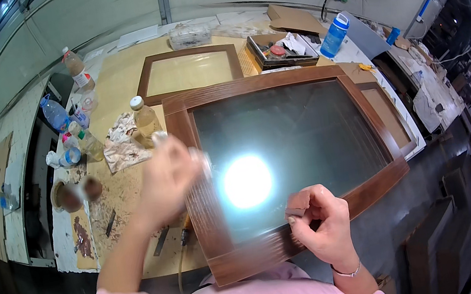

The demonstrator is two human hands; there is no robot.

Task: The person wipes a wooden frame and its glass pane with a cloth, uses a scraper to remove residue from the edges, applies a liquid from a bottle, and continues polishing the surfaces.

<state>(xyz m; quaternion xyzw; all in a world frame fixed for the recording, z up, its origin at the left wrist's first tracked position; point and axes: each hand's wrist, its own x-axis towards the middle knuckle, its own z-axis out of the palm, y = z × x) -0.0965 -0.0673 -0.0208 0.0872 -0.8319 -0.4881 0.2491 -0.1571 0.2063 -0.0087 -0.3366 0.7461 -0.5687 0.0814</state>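
Note:
A brown wooden frame (203, 204) with a dark glass pane (301, 130) lies in front of me, tilted toward its near right corner. Over its left rail is my left hand (170, 169), smeared by motion and closed on a crumpled white wad (206, 165), cloth or paper. Whether the wad touches the wood, I cannot tell. My right hand (327, 225) is above the near rail, thumb and fingers pinching a small flat greyish-brown piece (295, 211). A bright lamp glare sits on the pane between the hands.
A second framed panel (146, 78) lies behind. At left stand a bottle of yellowish liquid (147, 123), stained rags (122, 149), several plastic bottles (55, 114) and brown-stained cups (68, 198). An open box (262, 59) and a blue bottle (334, 36) are at the back right.

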